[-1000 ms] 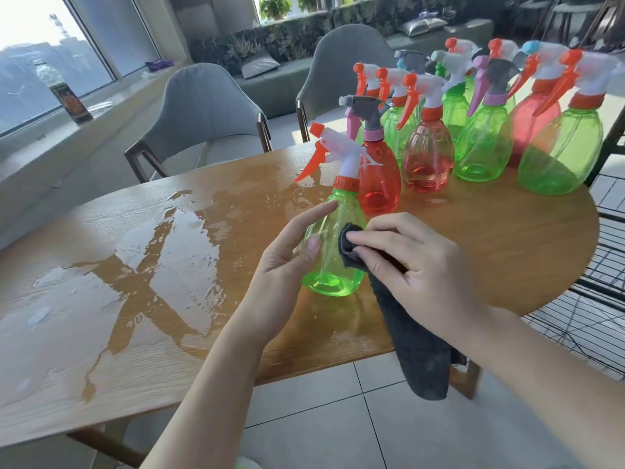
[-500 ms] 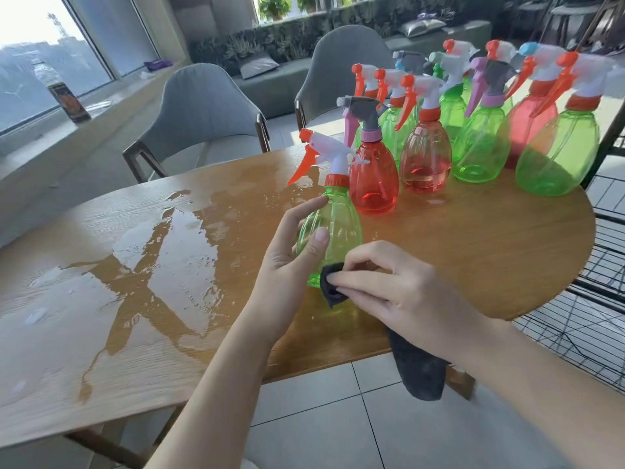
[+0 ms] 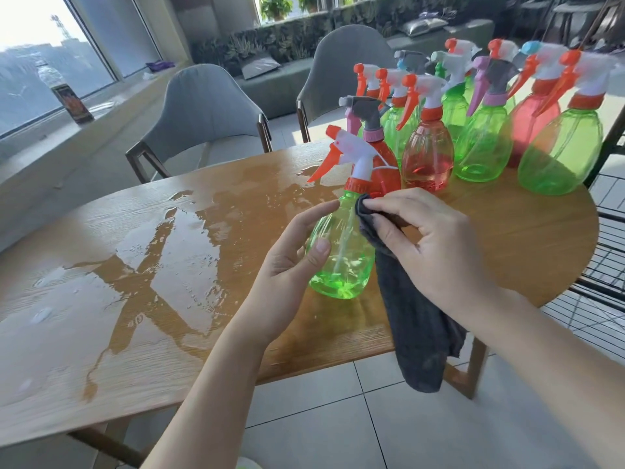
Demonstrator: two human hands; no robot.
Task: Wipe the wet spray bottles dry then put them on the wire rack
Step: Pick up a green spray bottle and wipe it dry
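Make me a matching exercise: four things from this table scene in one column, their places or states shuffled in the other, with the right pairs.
1. green spray bottle
2. grey cloth
3. water puddle
4. dark bottle

A. stands on the window sill
B. spread over the table's left half
C. gripped by the left hand
D. pinched in the right hand, hanging past the table edge

Pairs: 1-C, 2-D, 3-B, 4-A

Behind the right hand (image 3: 436, 245), most of the upper dark cloth (image 3: 416, 319) hidden, along with the right flank of the gripped green bottle (image 3: 338, 255). Beyond the grip, rear spray bottles (image 3: 453, 96) overlapped, their count unclear. Right of the grip, wire rack (image 3: 605, 265) cut off by the frame edge.
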